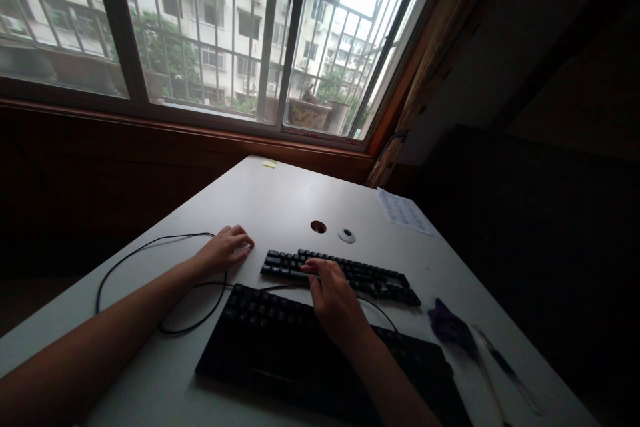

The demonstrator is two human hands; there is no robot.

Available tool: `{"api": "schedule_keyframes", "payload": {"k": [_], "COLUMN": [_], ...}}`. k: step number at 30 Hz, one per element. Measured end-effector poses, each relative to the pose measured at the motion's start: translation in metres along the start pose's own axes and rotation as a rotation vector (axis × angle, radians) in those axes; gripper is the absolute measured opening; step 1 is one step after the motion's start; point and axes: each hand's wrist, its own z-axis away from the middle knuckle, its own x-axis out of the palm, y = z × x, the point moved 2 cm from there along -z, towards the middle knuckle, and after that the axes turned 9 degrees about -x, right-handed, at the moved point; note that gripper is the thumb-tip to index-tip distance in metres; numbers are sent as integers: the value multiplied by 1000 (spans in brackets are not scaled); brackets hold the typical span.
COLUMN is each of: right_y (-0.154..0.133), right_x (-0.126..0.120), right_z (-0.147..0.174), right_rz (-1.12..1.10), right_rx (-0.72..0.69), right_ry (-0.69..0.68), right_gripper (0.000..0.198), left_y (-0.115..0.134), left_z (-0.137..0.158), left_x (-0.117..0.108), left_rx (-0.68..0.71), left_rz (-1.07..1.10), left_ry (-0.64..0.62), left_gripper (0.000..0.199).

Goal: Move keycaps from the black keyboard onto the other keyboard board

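Observation:
My left hand [229, 247] rests on the white desk left of the keycaps, fingers curled and close together over a small pale thing [243, 247] that is mostly covered. Black keycaps [370, 273] stand in rows, like a keyboard layout, in the middle of the desk. My right hand [333, 293] is over their left part, thumb and fingers brought together in a pinch. What it holds, if anything, is too dark to make out. Nearer to me lies a black keyboard [255, 340], with keys visible along its far side; my right forearm crosses over it.
A black cable [130, 247] loops on the left. A round hole [319, 227] and its ring cover [346, 235] are beyond the keycaps. A printed sheet [405, 210] lies at the far right. Nearer are a dark purple brush-like thing [453, 327] and a thin wire tool [505, 363].

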Motion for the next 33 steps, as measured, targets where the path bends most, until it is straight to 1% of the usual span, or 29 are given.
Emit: {"api": "schedule_keyframes", "payload": {"k": [3,5,9,12,16,20,28,33], "right_y": [29,45,63,66,66,68,77,86], "right_x": [3,8,18,21,24,27,36,32], "right_z": [-12,-19,-28,-30,-30,-31,-44,-58], "right_rz": [71,84,95,101,109,120,139,170], "right_rx": [-8,0,1,-12,-24,-28,-25,-3], "right_ry": [-87,-118,-172,-207,-247,-271,-291,-271], "right_gripper": [34,34,35,39,37,41,40,40], "left_y": [0,1,2,3,2,2,2,2], "left_z": [0,0,0,1,1,0,1,1], "left_x": [-1,-1,-3,-3,-2,-2,-2,-2], "left_rx": [-1,-2,10,3,-16,-16,-13,-4], "left_rz": [2,4,11,15,13,7,12,9], "left_ry": [10,11,12,15,-5,-15,-16,-20], "left_gripper": [27,27,26,26,26,27,27,26]}}
